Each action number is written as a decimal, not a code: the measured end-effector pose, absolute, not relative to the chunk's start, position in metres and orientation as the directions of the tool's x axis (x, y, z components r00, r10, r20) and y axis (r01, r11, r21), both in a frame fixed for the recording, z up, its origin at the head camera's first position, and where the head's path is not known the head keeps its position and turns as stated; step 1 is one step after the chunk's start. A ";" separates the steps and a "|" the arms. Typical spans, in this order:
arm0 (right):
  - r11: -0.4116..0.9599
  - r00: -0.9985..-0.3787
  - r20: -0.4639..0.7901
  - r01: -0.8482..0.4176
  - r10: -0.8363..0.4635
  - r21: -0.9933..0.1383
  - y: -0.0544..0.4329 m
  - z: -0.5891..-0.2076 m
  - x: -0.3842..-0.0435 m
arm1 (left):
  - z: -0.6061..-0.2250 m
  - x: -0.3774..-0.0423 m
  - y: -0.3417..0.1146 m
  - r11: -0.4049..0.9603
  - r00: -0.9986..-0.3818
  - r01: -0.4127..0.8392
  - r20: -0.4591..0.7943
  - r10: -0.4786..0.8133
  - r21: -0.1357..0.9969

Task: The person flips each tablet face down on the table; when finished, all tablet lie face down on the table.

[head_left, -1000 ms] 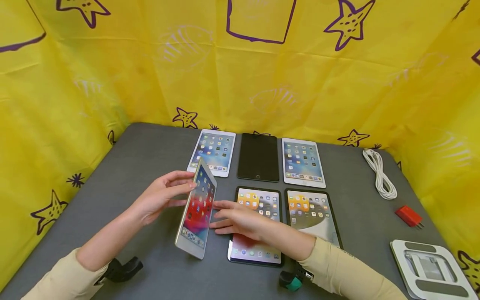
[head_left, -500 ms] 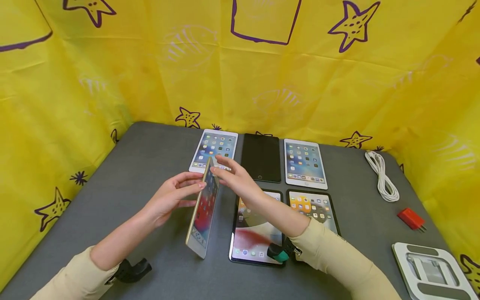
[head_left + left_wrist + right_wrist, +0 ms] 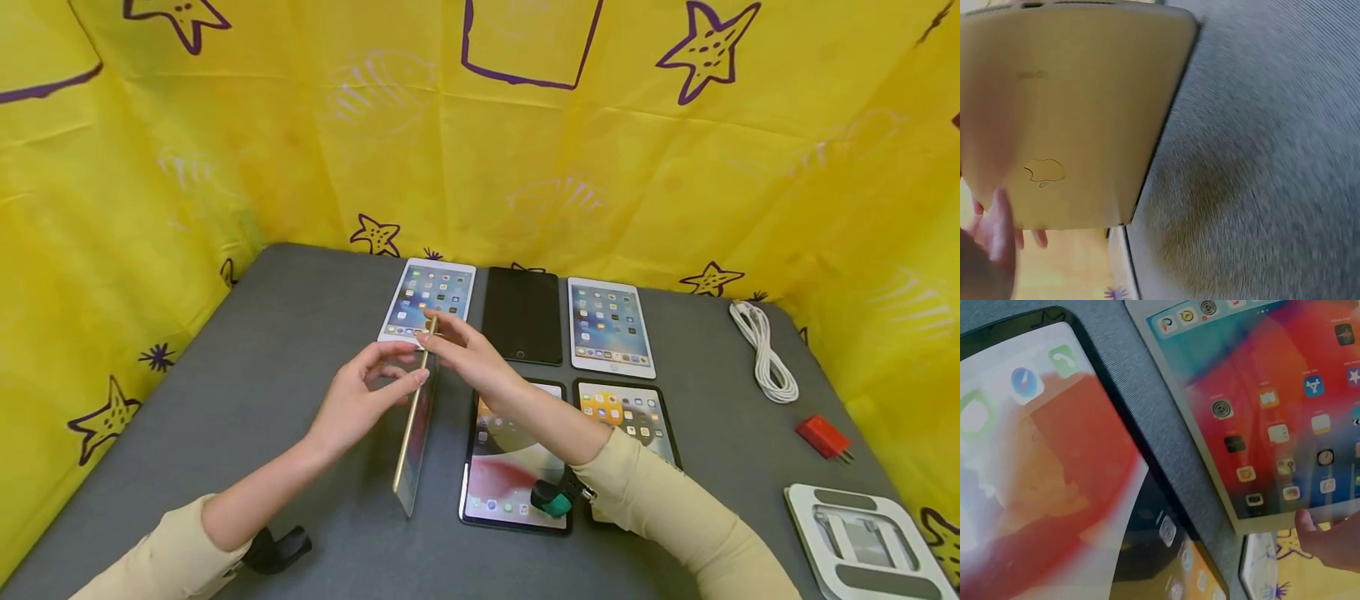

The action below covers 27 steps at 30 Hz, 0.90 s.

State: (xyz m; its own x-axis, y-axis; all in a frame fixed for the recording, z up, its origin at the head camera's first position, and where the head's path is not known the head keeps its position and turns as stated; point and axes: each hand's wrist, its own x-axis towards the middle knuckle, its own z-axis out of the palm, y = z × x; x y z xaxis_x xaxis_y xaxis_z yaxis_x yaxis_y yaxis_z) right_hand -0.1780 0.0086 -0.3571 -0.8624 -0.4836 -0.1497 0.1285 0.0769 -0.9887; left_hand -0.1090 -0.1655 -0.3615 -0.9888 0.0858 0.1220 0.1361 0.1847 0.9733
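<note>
A gold-backed tablet (image 3: 416, 433) with a white front bezel stands on its long edge, nearly edge-on in the head view. My left hand (image 3: 363, 396) holds its upper edge, thumb against the edge and fingers bent on the back side. At the far end, my right hand (image 3: 472, 354) pinches the tablet's top corner. The left wrist view shows the gold back (image 3: 1091, 119) with an apple logo. From the right wrist, the lit red-and-blue screen (image 3: 1272, 425) faces me, with the right thumb (image 3: 1316, 540) on its white border.
Two lit black-rimmed tablets (image 3: 513, 500) (image 3: 630, 417) lie right of the held one. Behind are two white tablets (image 3: 431, 292) (image 3: 611, 325) and a dark one (image 3: 522, 312). Rightward lie a white cable (image 3: 765, 354), red charger plug (image 3: 822, 437) and white-grey stand (image 3: 862, 533).
My right hand has moved from beside the tablet's screen up to its far top corner. The tablet has turned from showing its screen to nearly edge-on, shifting slightly right.
</note>
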 end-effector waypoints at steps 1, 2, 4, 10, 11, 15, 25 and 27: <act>0.072 -0.860 -0.149 0.131 -0.488 -0.989 0.010 -0.358 -0.178 | -0.362 -0.106 -0.165 0.227 -0.969 0.245 0.228 0.097 0.943; 0.067 -0.857 -0.149 0.134 -0.494 -0.989 0.011 -0.359 -0.178 | -0.362 -0.104 -0.166 0.268 -0.934 0.357 0.336 0.123 0.895; 0.062 -0.852 -0.147 0.134 -0.502 -0.989 0.013 -0.360 -0.179 | -0.362 -0.099 -0.168 0.317 -0.820 0.572 0.522 0.233 0.757; 0.017 -0.842 -0.141 0.154 -0.521 -0.988 0.019 -0.365 -0.179 | -0.364 -0.097 -0.176 0.150 -0.410 0.901 0.684 0.603 0.407; 0.011 -0.841 -0.141 0.159 -0.523 -0.987 0.021 -0.365 -0.179 | -0.364 -0.098 -0.177 0.126 -0.366 0.919 0.690 0.625 0.373; -0.008 -0.835 -0.149 0.181 -0.529 -0.983 0.025 -0.367 -0.177 | -0.366 -0.098 -0.175 0.085 -0.261 0.958 0.709 0.655 0.274; -0.113 -0.821 -0.176 0.279 -0.543 -0.954 0.037 -0.368 -0.173 | -0.372 -0.097 -0.161 0.087 -0.188 0.981 0.733 0.654 0.174; -0.139 -0.819 -0.186 0.306 -0.542 -0.942 0.039 -0.369 -0.172 | -0.373 -0.096 -0.158 0.090 -0.178 0.983 0.726 0.665 0.158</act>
State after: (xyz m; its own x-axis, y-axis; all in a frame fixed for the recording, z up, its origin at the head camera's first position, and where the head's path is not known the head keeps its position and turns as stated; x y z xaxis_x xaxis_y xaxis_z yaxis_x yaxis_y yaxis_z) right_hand -0.1721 0.0391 -0.3687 -0.8192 -0.5424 -0.1865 0.3061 -0.1386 -0.9418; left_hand -0.0963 -0.1584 -0.3733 -0.1776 0.6646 0.7258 0.9833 0.0904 0.1577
